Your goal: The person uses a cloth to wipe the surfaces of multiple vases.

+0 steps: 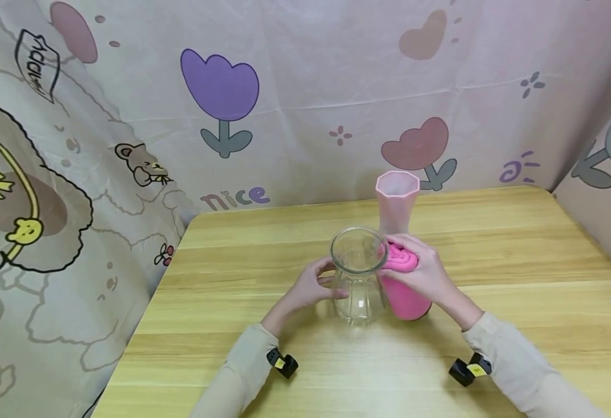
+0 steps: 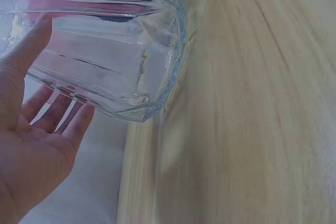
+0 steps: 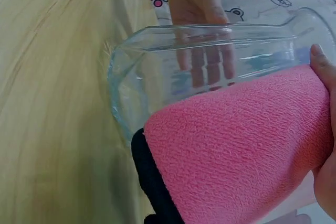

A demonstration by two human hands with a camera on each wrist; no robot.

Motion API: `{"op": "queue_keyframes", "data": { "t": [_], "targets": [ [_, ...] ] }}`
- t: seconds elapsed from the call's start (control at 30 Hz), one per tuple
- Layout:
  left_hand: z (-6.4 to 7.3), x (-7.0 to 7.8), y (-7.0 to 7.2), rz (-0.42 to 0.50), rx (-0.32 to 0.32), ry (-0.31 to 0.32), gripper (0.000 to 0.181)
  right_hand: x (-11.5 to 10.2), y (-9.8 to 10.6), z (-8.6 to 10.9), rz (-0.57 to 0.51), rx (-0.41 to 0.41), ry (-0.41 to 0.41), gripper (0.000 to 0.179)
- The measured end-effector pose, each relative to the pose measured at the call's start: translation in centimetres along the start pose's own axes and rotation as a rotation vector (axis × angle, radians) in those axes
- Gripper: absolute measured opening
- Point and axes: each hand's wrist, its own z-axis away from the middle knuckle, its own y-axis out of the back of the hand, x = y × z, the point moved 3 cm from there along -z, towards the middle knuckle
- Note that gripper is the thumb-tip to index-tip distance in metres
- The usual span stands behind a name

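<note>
A clear glass vase [image 1: 359, 290] with a wide rim and ribbed sides stands on the table. My left hand [image 1: 313, 285] is at its left side, thumb and fingers curving loosely about the glass; the left wrist view shows the thumb against the vase [image 2: 100, 51]. My right hand [image 1: 426, 270] grips the upper end of a rolled pink towel [image 1: 405, 299], just right of the vase. Dark trim edges the lower end of the towel [image 3: 236, 135] in the right wrist view. Whether towel and glass touch is hard to tell.
Behind the towel stands a tall pale-pink faceted vase [image 1: 396, 200], partly hidden by the right hand. A wooden table [image 1: 222, 261] carries everything. Patterned cloth [image 1: 305, 69] hangs along its back and sides. A small black camera sits on each wrist.
</note>
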Motion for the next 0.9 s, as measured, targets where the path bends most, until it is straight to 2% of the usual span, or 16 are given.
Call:
{"op": "queue_keyframes", "data": {
  "t": [0.17, 0.33, 0.67, 0.9],
  "targets": [
    [-0.2, -0.2, -0.1, 0.011, -0.006, 0.009, 0.066, 0.5, -0.3, 0.0, -0.021, -0.027, -0.032, 0.056],
    [-0.2, -0.4, 0.0, 0.012, -0.001, 0.021, 0.066, 1.1, -0.6, 0.2, -0.014, -0.095, -0.074, 0.052],
    [-0.2, -0.5, 0.0, 0.010, 0.000, 0.021, 0.066, 2.7, -1.1, 1.1, 0.085, -0.200, -0.074, 0.046],
    [-0.2, -0.5, 0.0, 0.007, 0.010, 0.009, 0.066, 3.7, -1.5, 1.6, 0.080, -0.278, -0.160, 0.058]
  ]
}}
